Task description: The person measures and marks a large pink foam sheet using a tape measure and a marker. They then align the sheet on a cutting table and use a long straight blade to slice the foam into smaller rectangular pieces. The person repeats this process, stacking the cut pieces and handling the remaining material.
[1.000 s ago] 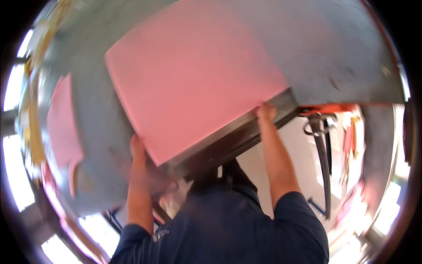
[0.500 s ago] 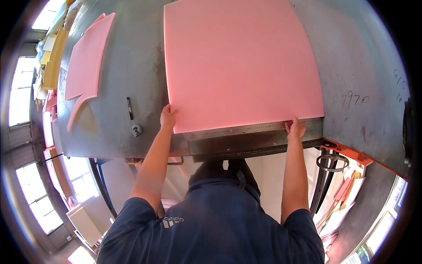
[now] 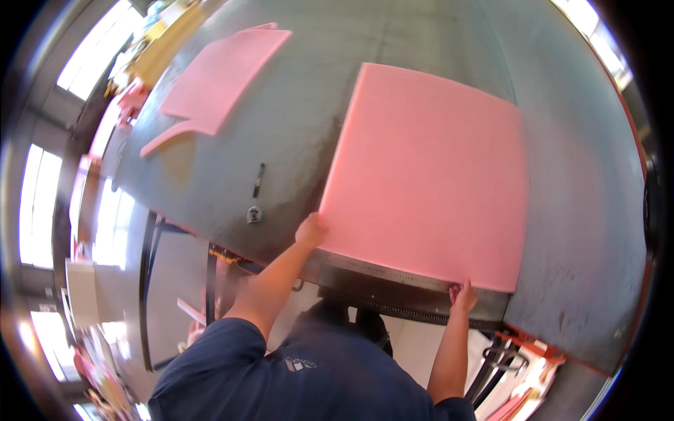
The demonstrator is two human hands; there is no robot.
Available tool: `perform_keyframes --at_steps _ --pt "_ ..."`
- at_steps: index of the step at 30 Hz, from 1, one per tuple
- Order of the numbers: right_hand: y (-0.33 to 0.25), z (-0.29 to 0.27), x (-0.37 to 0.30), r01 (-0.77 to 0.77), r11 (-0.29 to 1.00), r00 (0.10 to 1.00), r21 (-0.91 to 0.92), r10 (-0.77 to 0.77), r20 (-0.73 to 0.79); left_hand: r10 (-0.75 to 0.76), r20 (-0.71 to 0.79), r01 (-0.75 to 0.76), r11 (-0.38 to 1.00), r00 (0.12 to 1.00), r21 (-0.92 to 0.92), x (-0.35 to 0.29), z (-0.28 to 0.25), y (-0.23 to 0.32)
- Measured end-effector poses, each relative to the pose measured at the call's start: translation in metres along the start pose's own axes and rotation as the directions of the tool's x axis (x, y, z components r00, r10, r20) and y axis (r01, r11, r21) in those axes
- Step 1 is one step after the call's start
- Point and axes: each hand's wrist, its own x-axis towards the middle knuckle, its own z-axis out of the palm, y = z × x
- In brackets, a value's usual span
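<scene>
In the head view, the person's left hand [image 3: 311, 230] is at the near left corner of a large pink sheet [image 3: 428, 175]; its fingers are bent inward and close together, touching the sheet's left edge just above the corner; how firmly they grip, and whether any pass under the sheet, cannot be told; the right hand [image 3: 463, 296] is at the near edge, toward the right corner; its fingers are curled in, with the thumb and forefinger close together and the tips up against the edge; whether they pinch the sheet or only press against it cannot be told; the sheet lies flat on the grey metal worktop [image 3: 295, 133], right of the middle of the view, its near edge running alongside a graduated metal strip [image 3: 382, 269] at the front of the worktop; left of the sheet, and apart from it, a dark marker [image 3: 259, 180] lies on the worktop with a small tape measure [image 3: 254, 214] just nearer the person; farther left and back lie pink offcuts [image 3: 217, 81], with a narrow curved pink strip [image 3: 168, 135] at their near end; below the worktop's right front corner is a dark handwheel [image 3: 507, 356]
</scene>
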Motion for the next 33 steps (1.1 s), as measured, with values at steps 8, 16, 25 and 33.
perform_keyframes --at_steps 8,16,25,33 --pt "0.038 0.028 -0.067 0.245 0.93 0.967 -0.273 -0.255 -0.001 -0.22 -0.311 0.209 0.976 0.925 -0.066 -0.015 -0.087 -0.119" --pt "0.057 0.212 -0.205 0.616 0.673 0.769 -0.41 -0.4 0.498 -0.027 -0.278 0.045 0.997 0.96 0.056 0.027 -0.137 -0.182" --pt "0.091 0.524 -0.346 0.857 0.389 0.424 -0.339 -0.157 0.892 0.046 -0.255 -0.059 0.997 0.966 -0.041 0.02 -0.151 -0.233" --pt "0.122 0.63 -0.372 0.872 0.015 0.481 -0.49 -0.21 0.851 0.053 -0.204 -0.113 0.95 0.977 -0.291 0.005 -0.163 -0.247"
